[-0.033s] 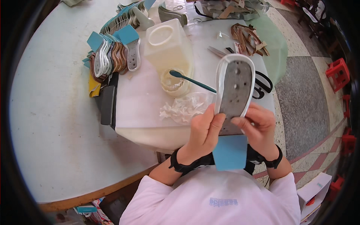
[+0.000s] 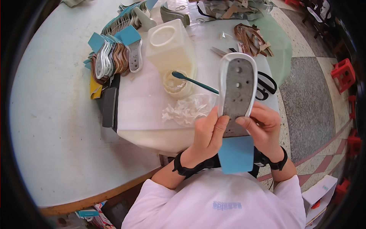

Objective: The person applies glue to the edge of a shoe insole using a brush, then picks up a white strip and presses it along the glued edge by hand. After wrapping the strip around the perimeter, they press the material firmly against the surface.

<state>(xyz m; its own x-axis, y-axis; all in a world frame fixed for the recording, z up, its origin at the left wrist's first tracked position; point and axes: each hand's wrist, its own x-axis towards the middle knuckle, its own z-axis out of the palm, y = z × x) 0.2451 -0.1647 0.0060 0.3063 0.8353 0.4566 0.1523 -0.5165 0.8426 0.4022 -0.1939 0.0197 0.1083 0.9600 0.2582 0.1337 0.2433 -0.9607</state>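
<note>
A grey shoe insole [image 2: 239,91] with a shiny white wrapped rim and several small holes is held up before me, its rounded end pointing away. My left hand [image 2: 206,133] pinches its left edge between thumb and fingers. On the opposite edge, my right hand [image 2: 265,128] has its thumb on the grey face and its fingers curled behind. A light blue flap [image 2: 236,154] hangs from the near end. Behind the insole lie black-handled scissors [image 2: 271,81], partly covered. To its left, a dark green brush [image 2: 196,81] rests across the cut opening of a cloudy plastic jug [image 2: 166,51].
Crumpled pale scraps [image 2: 187,110] lie near my left hand. Stacked insoles [image 2: 114,61] stand at the left, beside a black block [image 2: 109,107]. Brown strips [image 2: 249,38] and a bundle of offcuts [image 2: 232,9] lie at the back. Red stools [image 2: 344,75] stand on the floor.
The insole has tilted slightly, its far end shifting left and its blue flap right. Less of the white left side shows. Both hands keep hold of it.
</note>
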